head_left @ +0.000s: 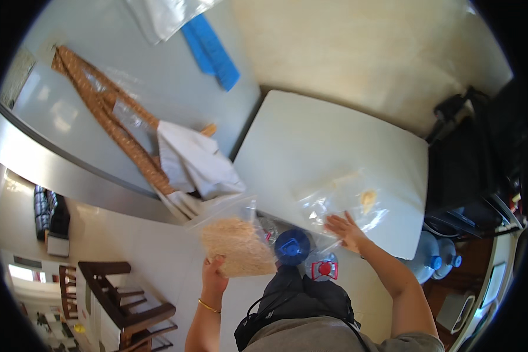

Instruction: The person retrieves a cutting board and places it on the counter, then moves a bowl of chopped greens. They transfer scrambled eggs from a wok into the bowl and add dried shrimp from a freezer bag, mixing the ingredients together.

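My left hand [215, 273] grips the lower edge of a clear plastic bag [237, 246] filled with pale beige material, perhaps crumbs or shreds. The bag hangs before my legs, left of the white table [330, 136]. On the near part of that table lies a second clear plastic bag [314, 209], crumpled and mostly flat, with a small yellowish piece [368, 200] in or under it. My right hand [345, 231] rests over this bag's near edge, fingers apart.
A brown patterned strap [110, 116] and white cloth [198, 160] hang against a grey panel [154, 79], near a blue item [211, 53]. Large water bottles [292, 246] stand below the table's near edge, others [427, 257] at right. A dark wooden chair [127, 308] is lower left.
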Available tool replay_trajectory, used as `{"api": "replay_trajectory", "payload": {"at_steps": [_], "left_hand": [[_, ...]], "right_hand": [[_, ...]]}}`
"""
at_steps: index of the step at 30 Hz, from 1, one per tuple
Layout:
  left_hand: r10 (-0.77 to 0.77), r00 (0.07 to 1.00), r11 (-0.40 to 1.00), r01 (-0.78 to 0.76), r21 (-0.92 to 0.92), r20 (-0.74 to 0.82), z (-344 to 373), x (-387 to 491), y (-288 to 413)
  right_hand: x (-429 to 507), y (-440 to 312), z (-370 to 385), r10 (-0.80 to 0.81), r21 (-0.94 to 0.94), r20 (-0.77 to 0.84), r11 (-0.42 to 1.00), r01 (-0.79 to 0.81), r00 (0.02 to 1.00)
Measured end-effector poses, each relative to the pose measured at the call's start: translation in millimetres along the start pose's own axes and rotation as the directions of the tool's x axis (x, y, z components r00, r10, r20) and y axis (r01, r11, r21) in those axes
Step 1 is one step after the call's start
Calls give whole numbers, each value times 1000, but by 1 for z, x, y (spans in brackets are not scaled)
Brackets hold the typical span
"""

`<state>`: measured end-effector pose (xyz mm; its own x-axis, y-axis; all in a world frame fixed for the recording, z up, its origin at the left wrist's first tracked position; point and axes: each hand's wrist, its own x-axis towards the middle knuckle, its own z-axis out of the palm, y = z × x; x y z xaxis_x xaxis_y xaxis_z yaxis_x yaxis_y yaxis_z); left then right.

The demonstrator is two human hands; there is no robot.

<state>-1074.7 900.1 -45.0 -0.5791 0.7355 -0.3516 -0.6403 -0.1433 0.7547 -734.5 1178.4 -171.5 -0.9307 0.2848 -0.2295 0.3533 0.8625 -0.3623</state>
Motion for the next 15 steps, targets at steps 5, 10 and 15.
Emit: {"api": "replay_trajectory", "payload": {"at_steps": [5, 10, 15], "left_hand": [[-79, 996, 995, 76, 63, 51, -1, -3, 2], [-281, 938, 954, 249, 168, 205, 43, 11, 7], [-399, 839, 865, 211, 455, 370, 95, 1, 10]], "right_hand": [[17, 3, -7, 117, 182, -21, 977, -111, 993], [32, 16, -70, 459, 386, -187, 847, -365, 868], [-17, -112, -207, 525, 894, -318, 443, 66, 790]]}}
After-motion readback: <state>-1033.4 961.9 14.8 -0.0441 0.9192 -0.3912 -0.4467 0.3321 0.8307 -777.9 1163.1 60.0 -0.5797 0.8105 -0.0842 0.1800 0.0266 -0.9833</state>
